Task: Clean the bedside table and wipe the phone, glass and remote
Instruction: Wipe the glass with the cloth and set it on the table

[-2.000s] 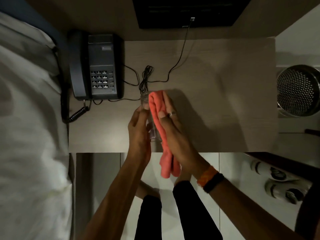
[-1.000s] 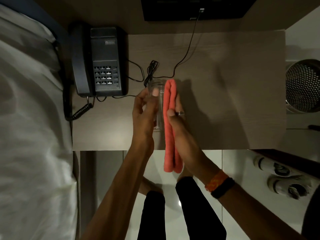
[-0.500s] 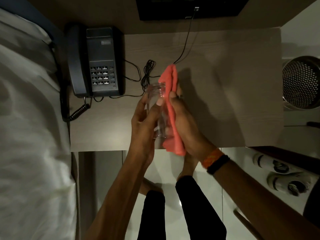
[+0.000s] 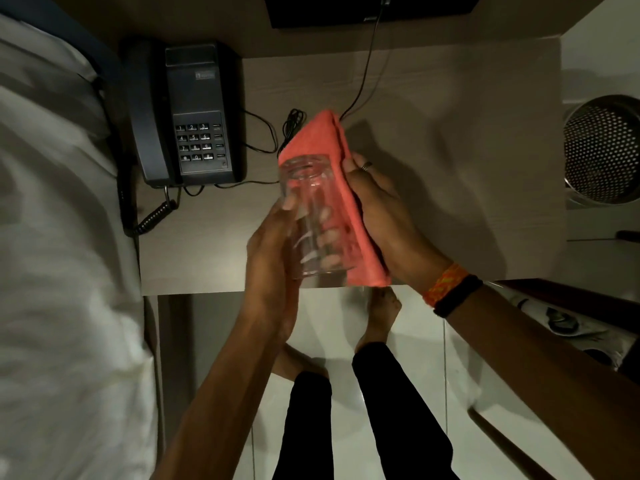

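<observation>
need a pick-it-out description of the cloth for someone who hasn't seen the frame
Start at the bedside table, with the dark phone at its left end. Over the table's front edge, the left hand holds a clear glass, and the right hand presses the cloth against its side. It is the only bright coral-red, soft folded thing in view.

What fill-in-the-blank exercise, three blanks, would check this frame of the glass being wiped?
1. The left hand holds a clear ____.
2. The right hand presses a ____-coloured cloth against the glass.
3. The phone sits on the bedside table, on the side nearest the ____.

Missing words: glass; orange; bed
</observation>
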Demonstrator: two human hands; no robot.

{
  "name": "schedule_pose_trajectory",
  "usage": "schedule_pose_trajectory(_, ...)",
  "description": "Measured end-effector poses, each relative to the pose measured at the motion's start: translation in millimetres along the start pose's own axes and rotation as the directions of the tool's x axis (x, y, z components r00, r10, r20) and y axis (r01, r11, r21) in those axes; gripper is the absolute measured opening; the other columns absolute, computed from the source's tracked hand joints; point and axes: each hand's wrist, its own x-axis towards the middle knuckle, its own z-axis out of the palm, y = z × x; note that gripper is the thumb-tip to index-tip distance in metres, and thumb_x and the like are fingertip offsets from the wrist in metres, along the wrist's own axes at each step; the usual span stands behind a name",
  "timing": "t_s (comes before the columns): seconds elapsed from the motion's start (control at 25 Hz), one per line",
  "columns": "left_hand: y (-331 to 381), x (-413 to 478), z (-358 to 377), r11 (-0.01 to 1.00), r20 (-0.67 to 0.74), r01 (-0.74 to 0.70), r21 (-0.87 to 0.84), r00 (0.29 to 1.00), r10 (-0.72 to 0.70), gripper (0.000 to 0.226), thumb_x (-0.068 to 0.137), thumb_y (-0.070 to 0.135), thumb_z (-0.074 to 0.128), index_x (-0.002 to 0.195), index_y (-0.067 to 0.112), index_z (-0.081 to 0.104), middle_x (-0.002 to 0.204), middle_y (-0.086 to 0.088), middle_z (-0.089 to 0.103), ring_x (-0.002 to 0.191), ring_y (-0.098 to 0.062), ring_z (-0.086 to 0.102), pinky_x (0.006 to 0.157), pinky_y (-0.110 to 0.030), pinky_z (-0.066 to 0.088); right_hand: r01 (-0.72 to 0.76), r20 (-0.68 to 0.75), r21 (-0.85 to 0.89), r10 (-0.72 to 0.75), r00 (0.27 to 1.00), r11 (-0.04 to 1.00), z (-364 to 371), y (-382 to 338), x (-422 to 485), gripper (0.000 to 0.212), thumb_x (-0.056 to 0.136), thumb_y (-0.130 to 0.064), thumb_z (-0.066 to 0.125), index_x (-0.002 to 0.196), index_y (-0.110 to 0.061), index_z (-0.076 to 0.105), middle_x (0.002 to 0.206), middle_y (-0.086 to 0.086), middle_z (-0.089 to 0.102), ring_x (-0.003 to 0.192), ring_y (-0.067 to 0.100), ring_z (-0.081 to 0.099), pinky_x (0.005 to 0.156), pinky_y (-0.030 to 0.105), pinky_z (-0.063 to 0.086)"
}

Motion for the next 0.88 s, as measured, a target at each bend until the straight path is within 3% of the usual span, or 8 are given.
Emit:
schedule_pose_trajectory(0.16,-7,-5,-15,0.996,-0.265,-0.054,-0.075,0.964,0.033,0.032,0.099,0.048,0.045,0.122,0.034,0.063,0.114,-0.007,0.077,0.1,-0.022,0.075,0.075,-0.036,0.06,0.327,0.18,-0.246,-0.288,0.94,0.913,-14,33,-17,0.032,0.11,-0.02,0.039,0.13,-0.027,0.063,0.122,-0.021,0.07,0.115,-0.004,0.066,0.097,0.012,0.05)
schedule_pose_trajectory(0.24,-16,-8,-22,0.996,-0.428,-0.086,-0.011,0.901,0.073,0.021,0.101,0.048,0.048,0.112,0.04,0.065,0.108,-0.001,0.079,0.1,-0.019,0.076,0.079,-0.04,0.061,0.567,0.41,-0.704,-0.408,0.816,0.427,-27,67,-25,0.039,0.109,-0.026,0.039,0.142,-0.023,0.059,0.152,-0.007,0.055,0.143,0.012,0.049,0.12,0.03,0.038)
schedule_pose_trajectory(0.32,-24,-12,-28,0.987,-0.55,-0.156,0.027,0.823,0.145,0.022,0.102,0.045,0.05,0.115,0.038,0.066,0.106,0.003,0.078,0.097,-0.015,0.076,0.087,-0.044,0.06,0.602,0.603,-0.793,-0.247,0.758,-0.09,-35,94,-36,0.045,0.109,-0.036,0.037,0.15,-0.024,0.05,0.167,0.004,0.033,0.157,0.025,0.026,0.127,0.05,0.025)
schedule_pose_trajectory(0.4,-31,-14,-30,0.981,-0.536,-0.184,0.062,0.823,0.188,0.034,0.103,0.044,0.05,0.13,0.029,0.062,0.105,0.007,0.078,0.095,-0.012,0.076,0.087,-0.045,0.059,0.614,0.644,-0.76,-0.113,0.757,-0.214,-39,106,-40,0.048,0.109,-0.041,0.034,0.154,-0.025,0.044,0.17,0.005,0.023,0.16,0.026,0.014,0.128,0.053,0.019)
schedule_pose_trajectory(0.48,-36,-14,-24,0.98,-0.44,-0.147,0.135,0.877,0.192,0.041,0.102,0.046,0.048,0.136,0.026,0.058,0.116,0.003,0.074,0.105,-0.015,0.073,0.09,-0.045,0.059,0.584,0.568,-0.812,-0.21,0.796,0.014,-30,99,-40,0.041,0.108,-0.033,0.041,0.143,-0.02,0.059,0.162,0.006,0.042,0.156,0.024,0.031,0.125,0.051,0.028)
schedule_pose_trajectory(0.64,-31,3,21,0.959,-0.104,-0.168,0.23,0.975,0.196,0.046,0.1,0.041,0.051,0.14,0.018,0.053,0.129,-0.003,0.069,0.117,-0.019,0.068,0.095,-0.039,0.058,0.108,0.054,-0.478,-0.093,0.994,0.872,-27,44,-33,0.045,0.101,-0.041,0.048,0.141,-0.024,0.059,0.138,-0.002,0.067,0.129,0.01,0.061,0.113,0.04,0.05)
schedule_pose_trajectory(0.76,-15,36,73,0.933,0.136,-0.216,0.288,0.974,0.183,0.042,0.103,0.021,0.054,0.144,0.015,0.048,0.132,-0.006,0.067,0.12,-0.018,0.066,0.096,-0.034,0.058,-0.043,0.094,-0.197,0.062,0.994,0.979,-72,-7,-13,0.051,0.102,-0.02,0.06,0.151,-0.023,0.045,0.141,0.003,0.064,0.127,0.018,0.064,0.106,0.039,0.053)
schedule_pose_trajectory(0.88,8,85,126,0.888,0.436,-0.301,0.347,0.89,0.131,0.065,0.097,-0.001,0.06,0.153,0.012,0.031,0.131,-0.01,0.065,0.118,-0.015,0.067,0.091,-0.033,0.059,0.035,0.118,-0.366,0.009,0.993,0.93,-126,-53,16,0.071,0.089,0.013,0.067,0.149,-0.011,0.037,0.131,0.01,0.066,0.113,0.013,0.068,0.097,0.027,0.057)
